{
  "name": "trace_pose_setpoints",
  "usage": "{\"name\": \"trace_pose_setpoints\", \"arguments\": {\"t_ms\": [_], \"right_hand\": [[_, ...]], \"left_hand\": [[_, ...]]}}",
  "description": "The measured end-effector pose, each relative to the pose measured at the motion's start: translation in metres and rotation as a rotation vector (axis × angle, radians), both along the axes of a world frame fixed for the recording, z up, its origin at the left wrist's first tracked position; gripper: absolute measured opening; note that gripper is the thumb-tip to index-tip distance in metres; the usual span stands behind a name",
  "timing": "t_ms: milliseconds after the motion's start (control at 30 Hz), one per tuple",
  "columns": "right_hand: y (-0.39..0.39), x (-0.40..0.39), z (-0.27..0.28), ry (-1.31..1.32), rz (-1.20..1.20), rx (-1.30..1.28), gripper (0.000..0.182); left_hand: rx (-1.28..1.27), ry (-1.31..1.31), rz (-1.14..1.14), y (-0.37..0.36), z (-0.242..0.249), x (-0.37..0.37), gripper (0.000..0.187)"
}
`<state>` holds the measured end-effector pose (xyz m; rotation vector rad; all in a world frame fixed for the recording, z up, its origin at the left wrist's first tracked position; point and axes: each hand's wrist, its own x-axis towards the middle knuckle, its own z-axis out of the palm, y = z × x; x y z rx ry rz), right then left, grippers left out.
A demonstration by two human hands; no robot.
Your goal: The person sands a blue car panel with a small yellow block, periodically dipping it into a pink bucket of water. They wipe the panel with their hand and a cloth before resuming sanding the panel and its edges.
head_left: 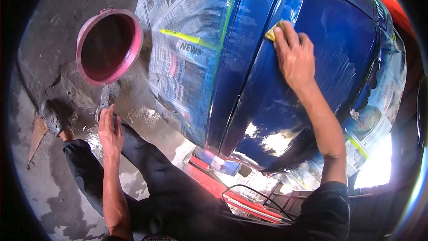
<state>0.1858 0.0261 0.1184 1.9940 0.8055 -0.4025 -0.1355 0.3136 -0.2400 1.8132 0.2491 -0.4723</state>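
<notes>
Head view: right hand (295,58) mostly hides, perhaps, sandpaper (273,31).

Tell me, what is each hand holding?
The right hand presses a yellow pad flat under its fingers against the blue panel. The left hand holds nothing, resting on the knee.

You have one view only, from your head, a wide fisheye aimed forward and down. It sits close over the blue panel (307,85), which fills the middle and right; the floor (58,187) falls away at left, and dark corners ring the frame.
</notes>
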Motion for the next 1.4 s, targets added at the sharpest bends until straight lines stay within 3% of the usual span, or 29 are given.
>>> {"name": "trace_pose_setpoints", "arguments": {"t_ms": [67,200,367,533,600,667,767,900,1000,1033,1133,1267,1400], "right_hand": [[-0.003,-0.044,0.009,0.146,0.025,-0.084,0.045],[-0.02,-0.146,0.017,0.333,-0.002,-0.03,0.049],[-0.017,-0.097,0.019,0.385,-0.037,-0.018,0.043],[0.012,0.024,-0.013,-0.02,0.069,0.023,0.036],[0.011,0.003,-0.013,-0.008,0.025,0.037,0.036],[-0.027,-0.069,-0.005,0.178,0.059,-0.046,0.039],[-0.018,-0.141,0.012,0.43,-0.038,-0.116,0.044],[-0.016,-0.098,0.015,0.408,-0.014,-0.026,0.047],[0.007,-0.01,-0.006,0.062,-0.056,-0.024,0.035],[0.008,0.003,-0.015,-0.028,0.039,0.025,0.033],[0.002,-0.043,-0.008,0.029,-0.007,-0.032,0.035],[-0.022,-0.176,0.019,0.446,-0.072,-0.074,0.044],[-0.022,-0.092,0.019,0.352,-0.128,-0.049,0.043]], "left_hand": [[-0.04,0.07,0.028,0.0,-0.003,0.001,0.043],[0.002,-0.035,0.059,0.005,-0.006,0.007,0.043],[0.023,-0.017,0.076,0.009,0.0,0.015,0.041],[0.009,-0.002,0.089,0.009,0.0,0.016,0.04],[-0.004,0.007,0.087,0.01,0.001,0.012,0.039],[-0.012,0.008,0.105,0.009,-0.002,0.015,0.039],[0.005,0.008,0.094,0.009,0.0,0.019,0.04],[0.003,0.005,0.118,0.008,-0.001,0.022,0.04],[0.01,-0.013,0.113,0.006,-0.004,0.018,0.04],[0.012,-0.012,0.108,0.006,-0.005,0.016,0.04],[0.01,0.011,0.104,0.008,-0.004,0.016,0.04],[-0.013,0.04,0.124,0.009,-0.002,0.019,0.039],[-0.001,0.049,0.106,0.009,-0.005,0.018,0.038]]}}
